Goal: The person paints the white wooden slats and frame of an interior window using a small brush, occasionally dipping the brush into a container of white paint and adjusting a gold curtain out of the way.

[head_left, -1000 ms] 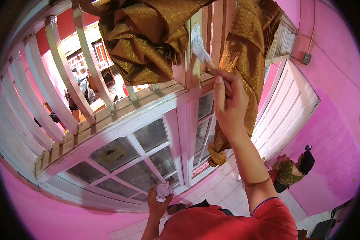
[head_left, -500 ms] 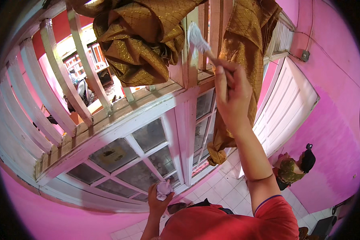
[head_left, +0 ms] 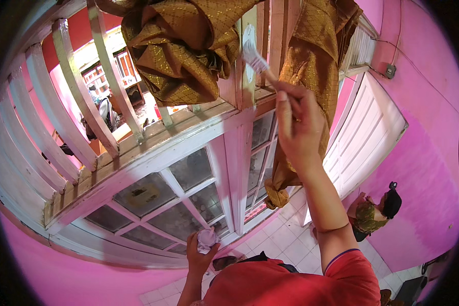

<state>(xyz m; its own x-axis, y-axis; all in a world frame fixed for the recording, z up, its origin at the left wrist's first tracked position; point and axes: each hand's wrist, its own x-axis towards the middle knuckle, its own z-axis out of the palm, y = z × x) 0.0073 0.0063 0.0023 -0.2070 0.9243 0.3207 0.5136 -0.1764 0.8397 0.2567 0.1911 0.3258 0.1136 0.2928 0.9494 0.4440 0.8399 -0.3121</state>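
My right hand (head_left: 302,117) is raised and closed around the handle of a paintbrush (head_left: 256,57). Its white-coated bristles touch a wooden post (head_left: 247,92) or hang just in front of it; I cannot tell which. Fresh white paint (head_left: 249,34) shows on that post above and beside the bristles. Lower down, my left hand (head_left: 200,259) grips a small pale cup (head_left: 207,240) with whitish smears; its contents are hard to make out. Bunched brown-gold cloth (head_left: 176,56) hangs left of the post, and a long brown-gold curtain (head_left: 311,56) hangs to its right, behind my right hand.
Below the wooden ledge (head_left: 153,130) are white-framed window panes (head_left: 191,168). Slanting slats (head_left: 79,86) stand at the left, with another room behind them. A white door (head_left: 364,132) stands open at the right. Another person (head_left: 370,214) is by the pink wall (head_left: 418,168).
My right hand and the brush have shifted slightly down and right, uncovering more white paint on the post. My left hand with the cup has hardly moved.
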